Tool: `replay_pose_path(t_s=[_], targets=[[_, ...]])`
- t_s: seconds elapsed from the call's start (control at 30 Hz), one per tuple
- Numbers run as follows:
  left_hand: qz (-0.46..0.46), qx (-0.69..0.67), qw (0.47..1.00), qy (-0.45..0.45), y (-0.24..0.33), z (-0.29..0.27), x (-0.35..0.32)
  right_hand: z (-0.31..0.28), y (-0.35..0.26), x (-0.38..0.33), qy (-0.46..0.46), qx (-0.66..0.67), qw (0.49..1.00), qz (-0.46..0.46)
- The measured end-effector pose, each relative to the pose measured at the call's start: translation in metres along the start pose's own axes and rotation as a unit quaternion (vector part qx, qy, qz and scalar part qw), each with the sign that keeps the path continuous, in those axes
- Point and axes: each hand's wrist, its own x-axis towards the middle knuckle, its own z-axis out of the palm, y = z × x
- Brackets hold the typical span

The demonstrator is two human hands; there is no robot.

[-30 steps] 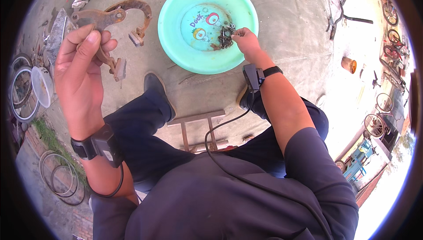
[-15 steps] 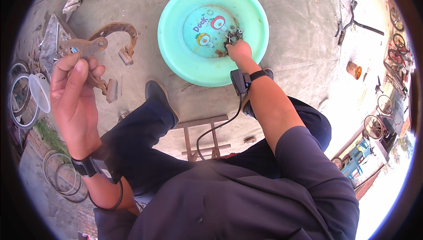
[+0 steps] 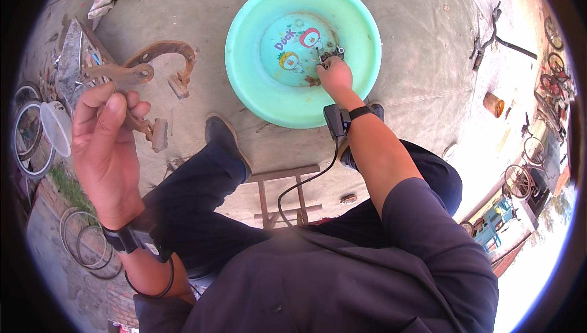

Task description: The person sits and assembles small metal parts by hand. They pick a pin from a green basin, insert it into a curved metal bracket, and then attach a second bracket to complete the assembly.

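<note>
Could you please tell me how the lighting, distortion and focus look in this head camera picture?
Head view: hard sunlight, washed out to white at the lower right rim; fisheye bending toward a black circular border; the round mint-green plastic basin and right hand are sharp, while the raised left hand looms large and slightly soft.

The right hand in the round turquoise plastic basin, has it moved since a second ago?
Yes. The right hand has slid from the turquoise basin's right edge toward its centre.

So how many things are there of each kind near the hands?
Green plastic basin: 1
Small dark metal part in the right hand: 1
Rusty curved metal pieces on the ground: 2
Wooden stool: 1
Black shoes: 2
Total: 7
</note>
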Motion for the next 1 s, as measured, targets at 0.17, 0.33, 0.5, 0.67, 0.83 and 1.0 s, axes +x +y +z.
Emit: replay_pose_path(t_s=[0.17, 0.33, 0.5, 0.67, 0.83, 1.0], targets=[[0.013, -0.011, 1.0, -0.014, 0.004, 0.008, -0.007, -0.028, -0.021, -0.015, -0.055, 0.319, 0.946, 0.014], [0.033, -0.034, 0.999, -0.026, 0.014, 0.017, -0.026, -0.092, -0.062, -0.033, -0.202, 0.568, 0.798, 0.009], [0.078, -0.057, 0.995, -0.035, 0.019, 0.024, -0.05, -0.157, -0.097, -0.077, -0.253, 0.616, 0.739, -0.101], [0.117, -0.075, 0.987, -0.08, 0.024, 0.032, -0.078, -0.215, -0.112, -0.139, -0.298, 0.597, 0.71, -0.225], [0.14, -0.071, 0.979, -0.133, 0.029, 0.048, -0.095, -0.256, -0.097, -0.214, -0.291, 0.581, 0.706, -0.282], [0.138, -0.06, 0.976, -0.156, 0.025, 0.066, -0.107, -0.269, -0.072, -0.263, -0.283, 0.606, 0.675, -0.312]])
